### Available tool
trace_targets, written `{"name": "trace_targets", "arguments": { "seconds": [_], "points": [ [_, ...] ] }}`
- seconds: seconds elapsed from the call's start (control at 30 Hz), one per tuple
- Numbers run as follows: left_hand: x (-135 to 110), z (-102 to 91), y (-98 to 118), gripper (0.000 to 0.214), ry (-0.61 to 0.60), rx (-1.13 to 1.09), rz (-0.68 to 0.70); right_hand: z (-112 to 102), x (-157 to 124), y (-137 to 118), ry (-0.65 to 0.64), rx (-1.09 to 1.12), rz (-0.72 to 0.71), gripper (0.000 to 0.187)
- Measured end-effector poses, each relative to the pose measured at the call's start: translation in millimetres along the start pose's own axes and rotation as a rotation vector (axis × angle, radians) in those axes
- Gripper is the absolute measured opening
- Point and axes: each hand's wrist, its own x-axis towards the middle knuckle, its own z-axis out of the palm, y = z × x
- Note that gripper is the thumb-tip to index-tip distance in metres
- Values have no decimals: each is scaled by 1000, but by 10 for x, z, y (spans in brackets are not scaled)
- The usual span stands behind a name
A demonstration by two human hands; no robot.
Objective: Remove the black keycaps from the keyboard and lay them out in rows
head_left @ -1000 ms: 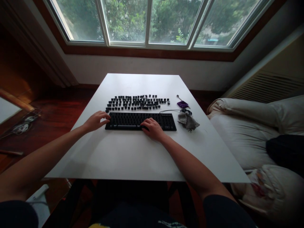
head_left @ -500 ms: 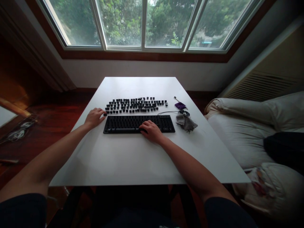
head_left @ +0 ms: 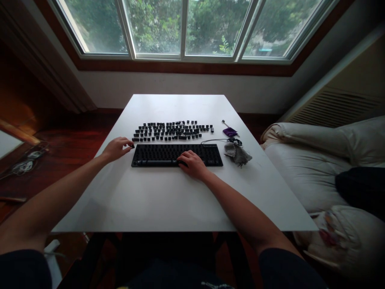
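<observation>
A black keyboard (head_left: 156, 153) lies on the white table (head_left: 150, 200), most of its key positions bare of caps. Just off its upper left corner, my left hand (head_left: 116, 148) pinches a small black keycap (head_left: 132, 146) between thumb and fingertips. My right hand (head_left: 192, 163) rests on the keyboard's front edge, right of the long pale-edged bar. Its fingers are curled over a dark part there; whatever lies beneath them is hidden. Behind the keyboard, several rows of loose black keycaps (head_left: 167, 130) are laid out.
Right of the keyboard lie a crumpled grey cloth (head_left: 237, 154), a coiled black cable (head_left: 234, 141), a purple cloth (head_left: 230, 132) and a thin brush-like stick (head_left: 225, 123). A pale sofa (head_left: 288, 172) stands beyond the table's right edge, and a window (head_left: 156, 28) is ahead.
My left hand has drawn slightly back from the keycap rows, with the keycap in its fingers. My right hand stays at the same place on the keyboard. The view has shifted slightly.
</observation>
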Motion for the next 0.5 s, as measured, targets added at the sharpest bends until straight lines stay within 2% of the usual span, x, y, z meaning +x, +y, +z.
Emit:
{"name": "trace_targets", "arguments": {
  "seconds": [0.23, 0.5],
  "points": [
    [-244, -209, 219, 36, -251, -299, 68, 10, -1, -1, 5, 10, 0, 23],
    [-290, -233, 416, 34, -324, -325, 112, 26, -14, 10, 17, 4, -5, 23]
  ]
}}
